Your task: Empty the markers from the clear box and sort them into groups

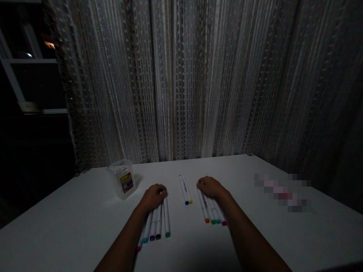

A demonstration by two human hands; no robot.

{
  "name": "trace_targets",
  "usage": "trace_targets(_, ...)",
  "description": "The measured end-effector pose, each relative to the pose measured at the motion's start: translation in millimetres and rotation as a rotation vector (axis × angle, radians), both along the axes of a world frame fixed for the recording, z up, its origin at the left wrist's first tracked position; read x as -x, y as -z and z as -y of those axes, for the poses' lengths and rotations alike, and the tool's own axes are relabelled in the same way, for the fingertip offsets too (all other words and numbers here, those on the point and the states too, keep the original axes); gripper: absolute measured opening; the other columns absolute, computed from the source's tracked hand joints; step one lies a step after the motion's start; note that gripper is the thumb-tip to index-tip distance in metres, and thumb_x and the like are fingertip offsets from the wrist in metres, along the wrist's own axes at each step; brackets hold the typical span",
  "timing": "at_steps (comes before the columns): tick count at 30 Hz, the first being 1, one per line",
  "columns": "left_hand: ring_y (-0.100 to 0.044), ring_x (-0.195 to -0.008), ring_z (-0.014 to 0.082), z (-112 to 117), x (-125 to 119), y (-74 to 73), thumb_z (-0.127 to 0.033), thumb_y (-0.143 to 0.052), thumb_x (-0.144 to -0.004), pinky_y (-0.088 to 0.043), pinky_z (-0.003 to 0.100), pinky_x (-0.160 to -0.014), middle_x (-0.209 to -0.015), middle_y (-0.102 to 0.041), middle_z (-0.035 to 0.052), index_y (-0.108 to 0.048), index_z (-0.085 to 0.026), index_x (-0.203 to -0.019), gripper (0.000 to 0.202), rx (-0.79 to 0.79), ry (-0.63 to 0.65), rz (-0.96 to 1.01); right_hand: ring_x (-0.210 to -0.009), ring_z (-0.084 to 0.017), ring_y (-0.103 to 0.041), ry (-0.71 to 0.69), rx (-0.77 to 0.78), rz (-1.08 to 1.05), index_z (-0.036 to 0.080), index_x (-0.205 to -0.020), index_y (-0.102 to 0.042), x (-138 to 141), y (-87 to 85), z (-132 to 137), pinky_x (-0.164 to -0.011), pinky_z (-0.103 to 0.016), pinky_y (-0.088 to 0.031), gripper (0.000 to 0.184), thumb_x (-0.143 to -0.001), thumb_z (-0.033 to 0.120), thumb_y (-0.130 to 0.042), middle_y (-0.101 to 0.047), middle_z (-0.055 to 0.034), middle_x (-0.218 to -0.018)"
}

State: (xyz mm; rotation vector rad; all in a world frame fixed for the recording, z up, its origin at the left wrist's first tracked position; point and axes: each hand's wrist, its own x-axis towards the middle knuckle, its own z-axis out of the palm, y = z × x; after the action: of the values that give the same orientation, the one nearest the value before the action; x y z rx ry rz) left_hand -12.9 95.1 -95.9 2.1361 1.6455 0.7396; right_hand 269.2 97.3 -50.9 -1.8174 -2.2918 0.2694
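Note:
My left hand (154, 197) curls over the far ends of several white markers (153, 226) that lie fanned toward me. Their tips are pink, light blue, purple, black and green. The thumb and index finger are close to the green-tipped marker (166, 217). To the right, my right hand (211, 187) bends its fingers over the far ends of another row of white markers (204, 207), tipped orange, green, blue and magenta. Between the hands lie two markers, a blue-tipped one (184, 190) and a yellow-tipped one (187, 189), side by side and untouched. Both hands hide the far marker ends.
A clear plastic container (120, 181) with a colourful label stands at the back left of the white table (181, 249). A blurred-out item (283, 192) lies on the right. A patterned curtain (181, 83) hangs behind the table's far edge; a dark window is at left.

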Motion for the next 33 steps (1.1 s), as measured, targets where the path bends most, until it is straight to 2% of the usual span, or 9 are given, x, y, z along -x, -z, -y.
trace_targets(7, -0.062, -0.095, 0.0202, 0.3, -1.6, -1.7, -0.028, -0.055, -0.077, -0.044, 0.027, -0.082, -0.099, -0.07, 0.0072, -0.071, -0.018, -0.091, 0.024, 0.0, -0.022, -0.073, -0.11, -0.029, -0.054, -0.014, 0.041, 0.113, 0.021, -0.121, -0.059, 9.0, 0.1, 7.2, -0.085, -0.037, -0.04, 0.043, -0.083, 0.039, -0.049, -0.059, -0.0157, -0.119)
trace_targets(13, -0.062, -0.09, 0.0197, 3.4, -5.2, -4.1, -0.03, -0.053, -0.08, -0.044, 0.027, -0.078, -0.097, -0.07, 0.0071, -0.07, -0.017, -0.09, 0.023, 0.016, -0.069, -0.101, -0.113, -0.031, -0.051, 0.019, 0.07, 0.138, 0.021, -0.119, -0.058, 16.3, -1.6, 9.7, -0.084, -0.039, -0.04, 0.041, -0.082, 0.036, -0.05, -0.057, -0.0158, -0.119)
trace_targets(19, -0.061, -0.092, 0.0184, 3.4, -6.6, -4.3, -0.022, -0.056, -0.076, -0.043, 0.025, -0.081, -0.097, -0.069, 0.005, -0.069, -0.019, -0.091, 0.021, 0.026, -0.071, -0.11, -0.114, -0.031, -0.049, 0.024, 0.067, 0.148, 0.021, -0.121, -0.055, 17.0, 1.5, 7.1, -0.084, -0.04, -0.041, 0.042, -0.081, 0.03, -0.047, -0.056, -0.0161, -0.119)
trace_targets(26, -0.06, -0.096, 0.0199, 9.0, -9.8, -9.9, -0.031, -0.058, -0.076, -0.043, 0.026, -0.082, -0.101, -0.069, 0.0056, -0.069, -0.02, -0.094, 0.023, 0.026, -0.091, -0.126, -0.115, -0.032, -0.048, 0.051, 0.061, 0.133, 0.022, -0.121, -0.054, 16.8, 1.6, 8.1, -0.085, -0.042, -0.04, 0.045, -0.08, 0.041, -0.051, -0.055, -0.0155, -0.121)
trace_targets(33, -0.06, -0.094, 0.0189, 12.5, -12.0, -10.7, -0.024, -0.06, -0.073, -0.043, 0.026, -0.079, -0.102, -0.068, 0.0053, -0.068, -0.02, -0.097, 0.026, 0.038, -0.093, -0.143, -0.119, -0.034, -0.045, 0.105, 0.11, 0.17, 0.024, -0.123, -0.052, 18.8, -1.3, 10.1, -0.087, -0.048, -0.038, 0.048, -0.079, 0.043, -0.05, -0.052, -0.0153, -0.125)
